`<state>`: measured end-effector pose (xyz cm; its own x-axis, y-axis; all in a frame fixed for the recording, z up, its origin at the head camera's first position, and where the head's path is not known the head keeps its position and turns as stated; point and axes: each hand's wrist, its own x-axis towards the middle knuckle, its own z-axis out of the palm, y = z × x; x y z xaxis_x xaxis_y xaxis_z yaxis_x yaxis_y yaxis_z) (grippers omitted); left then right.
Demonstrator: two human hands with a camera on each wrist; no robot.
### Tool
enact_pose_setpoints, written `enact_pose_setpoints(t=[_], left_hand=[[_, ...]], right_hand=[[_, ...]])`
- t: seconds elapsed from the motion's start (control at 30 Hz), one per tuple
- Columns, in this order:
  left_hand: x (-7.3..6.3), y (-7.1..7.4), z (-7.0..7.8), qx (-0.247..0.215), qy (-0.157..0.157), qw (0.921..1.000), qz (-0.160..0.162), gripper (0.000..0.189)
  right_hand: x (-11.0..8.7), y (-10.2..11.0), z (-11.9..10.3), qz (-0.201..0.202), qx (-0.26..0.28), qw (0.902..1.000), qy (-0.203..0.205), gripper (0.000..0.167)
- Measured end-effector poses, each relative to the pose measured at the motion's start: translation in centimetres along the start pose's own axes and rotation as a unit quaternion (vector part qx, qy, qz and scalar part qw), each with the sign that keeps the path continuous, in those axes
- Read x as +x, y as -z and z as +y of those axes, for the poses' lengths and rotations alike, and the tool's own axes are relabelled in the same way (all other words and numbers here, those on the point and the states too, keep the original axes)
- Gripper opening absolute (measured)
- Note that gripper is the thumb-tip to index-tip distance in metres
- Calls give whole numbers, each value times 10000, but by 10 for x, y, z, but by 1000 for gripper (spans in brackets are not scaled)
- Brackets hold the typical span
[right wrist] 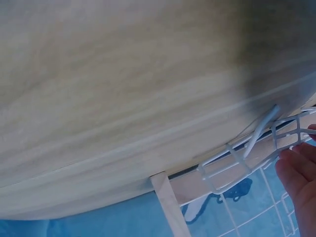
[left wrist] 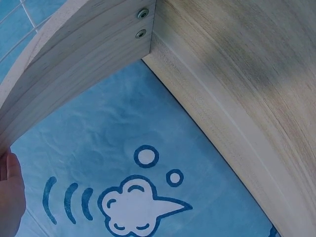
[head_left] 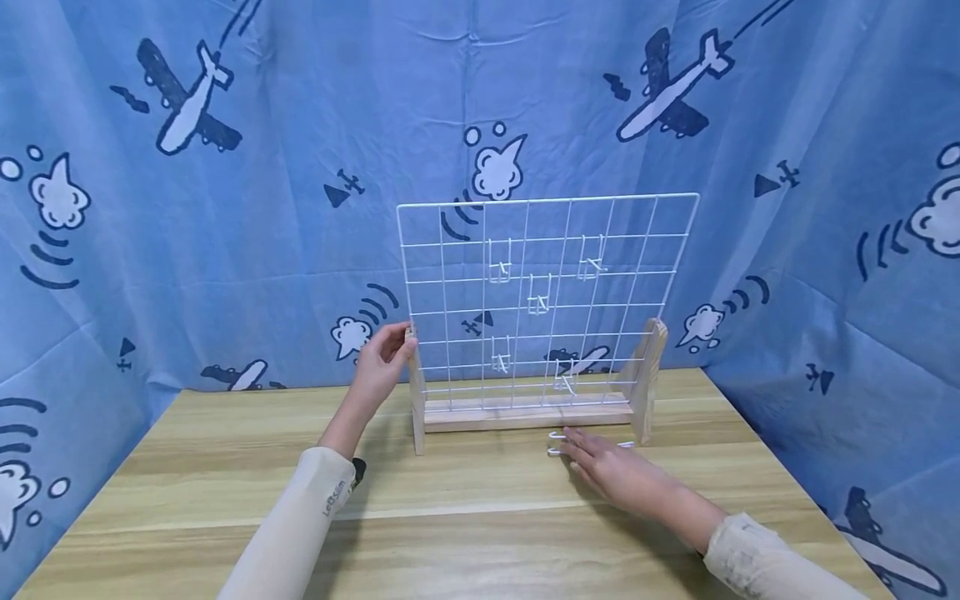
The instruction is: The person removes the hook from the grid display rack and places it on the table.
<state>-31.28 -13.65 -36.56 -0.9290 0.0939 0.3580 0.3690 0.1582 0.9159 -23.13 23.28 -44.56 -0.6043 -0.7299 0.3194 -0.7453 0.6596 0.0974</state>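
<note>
A white wire grid panel (head_left: pixel 457 310) stands upright in a wooden stand (head_left: pixel 525 419). My left hand (head_left: pixel 378 367) grips the top of the stand's left side post, thumb in front and fingers bent behind it. In the left wrist view, that side post (left wrist: pixel 74 74) fills the upper left, with the hand at the left edge. My right hand (head_left: pixel 618 475) is low in front of the stand's right half, pinching a white wire hook (right wrist: pixel 237 165). Its ends stick out past the fingers. Whether the hook touches the table cannot be told.
Several white wire hooks hang on the grid, such as an upper right hook (head_left: pixel 592 262) and a central hook (head_left: pixel 538 302). The stand rests on a wood-grain table (head_left: pixel 465 533). A blue curtain (head_left: pixel 315 100) with airplane prints closes off the back and sides.
</note>
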Motion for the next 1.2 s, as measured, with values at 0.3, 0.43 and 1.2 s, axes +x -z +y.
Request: enact_pose_setpoints(t=[0.3, 0.43, 1.2], left_hand=[[1, 0, 0, -19, -53, 10000, -35, 40], [1, 0, 0, -19, -87, 10000, -42, 40], [0, 1, 0, -180, 93, 9997, -120, 43]], right_hand=[[-3, 1, -7, -160, -258, 9995, 1, 39], [-5, -1, -6, 133, -463, 9984, 295, 36], [-8, -7, -6, 449, -1178, 9899, 644, 29]])
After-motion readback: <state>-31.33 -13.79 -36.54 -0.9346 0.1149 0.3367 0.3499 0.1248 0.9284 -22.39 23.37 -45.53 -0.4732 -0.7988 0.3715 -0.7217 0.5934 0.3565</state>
